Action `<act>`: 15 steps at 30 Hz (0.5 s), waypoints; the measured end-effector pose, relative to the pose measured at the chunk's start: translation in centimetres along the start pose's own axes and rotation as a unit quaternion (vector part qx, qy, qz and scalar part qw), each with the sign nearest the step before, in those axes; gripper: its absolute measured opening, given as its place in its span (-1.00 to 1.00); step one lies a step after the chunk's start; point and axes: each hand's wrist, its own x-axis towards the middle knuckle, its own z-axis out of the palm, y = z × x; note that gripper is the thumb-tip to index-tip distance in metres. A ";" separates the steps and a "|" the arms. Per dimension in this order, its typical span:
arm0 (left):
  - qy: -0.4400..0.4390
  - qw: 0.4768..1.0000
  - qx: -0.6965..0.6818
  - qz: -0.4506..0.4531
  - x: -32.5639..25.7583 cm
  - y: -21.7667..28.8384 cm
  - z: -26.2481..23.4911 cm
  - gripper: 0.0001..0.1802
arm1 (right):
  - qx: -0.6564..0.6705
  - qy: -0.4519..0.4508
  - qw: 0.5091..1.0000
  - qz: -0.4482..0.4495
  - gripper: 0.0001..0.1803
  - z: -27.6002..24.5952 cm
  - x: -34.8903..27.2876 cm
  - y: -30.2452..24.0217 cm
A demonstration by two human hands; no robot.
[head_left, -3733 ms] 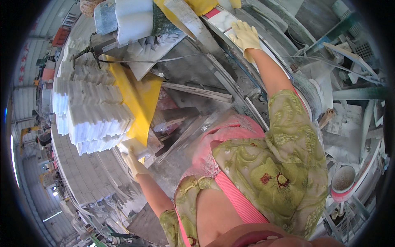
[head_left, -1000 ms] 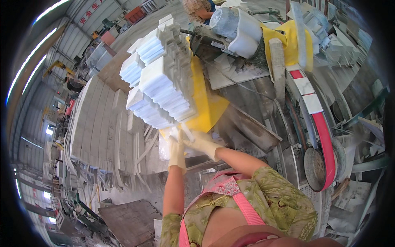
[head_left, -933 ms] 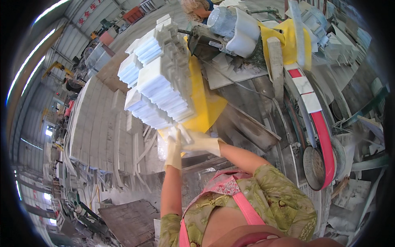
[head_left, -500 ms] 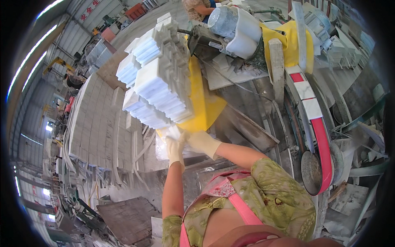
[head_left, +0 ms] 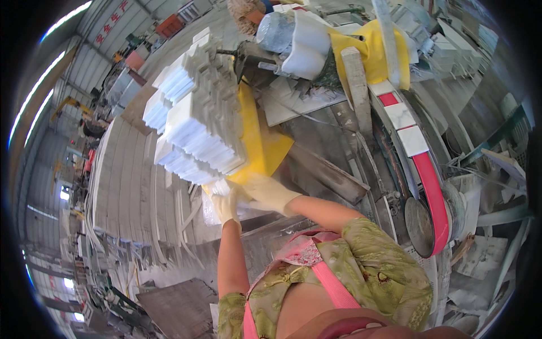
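A tall stack of white marble tiles (head_left: 195,127) in stepped rows stands left of centre, partly on a yellow sheet (head_left: 257,133). At its near end my left hand (head_left: 226,204), in a pale glove, is closed on a small white tile (head_left: 217,186). My right hand (head_left: 265,193), gloved too, lies against the near right corner of the stack beside the left. Its fingers are blurred and partly hidden, so their grip cannot be made out. Crumpled clear plastic (head_left: 210,210) shows beside the left hand.
At the right runs a narrow belt machine with a red belt (head_left: 432,203) carrying white tiles (head_left: 402,117). A motor (head_left: 276,33) and a white curved cover (head_left: 307,45) stand beyond. Long grey slabs (head_left: 127,186) lie left. Another person (head_left: 245,16) is at the far top.
The whole view has shifted, so the stack and machine appear further left. My hands stay at the stack's near end; the right hand looks more stretched out along the tiles.
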 end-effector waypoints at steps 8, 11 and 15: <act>-0.014 0.999 -0.019 0.029 0.7 -0.9 0.1 -0.30 | -0.162 0.108 0.960 0.199 -0.72 -18.0 -10.7 12.4; 0.002 0.999 -0.023 0.042 0.3 -0.9 0.2 -0.31 | -0.282 0.162 0.914 0.241 -0.73 -23.9 -16.3 17.1; -0.023 0.997 -0.063 0.026 -0.4 0.4 -0.2 -0.36 | -0.386 0.036 0.783 0.485 -0.33 -28.6 -23.1 19.6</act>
